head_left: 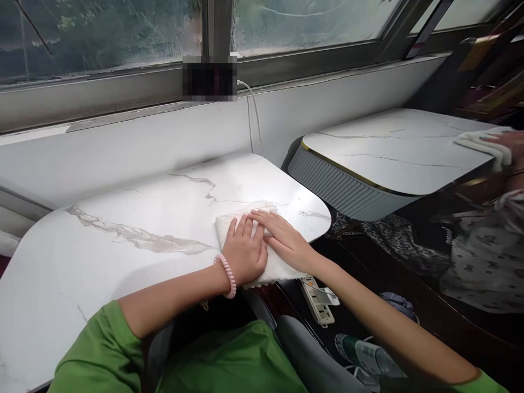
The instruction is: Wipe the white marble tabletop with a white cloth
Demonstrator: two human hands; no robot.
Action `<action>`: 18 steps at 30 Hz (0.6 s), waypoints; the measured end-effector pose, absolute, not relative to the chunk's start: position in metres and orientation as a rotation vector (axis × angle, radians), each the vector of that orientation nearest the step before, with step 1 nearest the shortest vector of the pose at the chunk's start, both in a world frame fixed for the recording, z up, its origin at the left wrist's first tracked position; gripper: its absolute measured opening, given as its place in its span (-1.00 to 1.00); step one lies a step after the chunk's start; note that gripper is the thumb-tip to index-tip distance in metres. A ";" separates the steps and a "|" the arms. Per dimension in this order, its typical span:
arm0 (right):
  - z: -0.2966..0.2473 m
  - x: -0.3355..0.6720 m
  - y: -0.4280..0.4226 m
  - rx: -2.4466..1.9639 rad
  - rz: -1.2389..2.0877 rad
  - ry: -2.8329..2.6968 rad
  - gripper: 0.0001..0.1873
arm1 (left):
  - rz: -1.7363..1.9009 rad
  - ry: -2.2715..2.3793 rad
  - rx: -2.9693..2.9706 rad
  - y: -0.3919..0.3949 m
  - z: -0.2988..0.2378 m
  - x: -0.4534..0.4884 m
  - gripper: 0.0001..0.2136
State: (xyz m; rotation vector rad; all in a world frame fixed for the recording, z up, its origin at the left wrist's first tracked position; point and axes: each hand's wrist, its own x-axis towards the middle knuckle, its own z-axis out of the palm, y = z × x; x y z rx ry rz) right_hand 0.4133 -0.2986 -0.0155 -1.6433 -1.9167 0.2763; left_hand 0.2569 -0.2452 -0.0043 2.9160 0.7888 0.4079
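Where the cloth (226, 225) lies on the table (123, 202) | left hand (245, 252) flat on it, open; right hand (285, 241) likewise

Setting is looking like an indoor window-side seating area. A marble-patterned surface (123, 218) and a second surface (393, 153) are standing beneath a long window (102, 38). A power strip (317, 303) is lying below.
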 end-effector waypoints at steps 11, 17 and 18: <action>-0.012 0.435 -0.174 -1.919 0.133 -1.904 -0.42 | 0.309 0.983 2.882 -0.138 -0.004 0.308 -0.46; -0.014 0.475 -0.089 -1.802 0.099 -1.913 -0.43 | 0.276 1.175 2.818 -0.067 0.000 0.349 -0.47; -0.016 0.481 -0.077 -1.781 0.094 -1.908 -0.43 | 0.278 1.190 2.815 -0.057 0.000 0.355 -0.47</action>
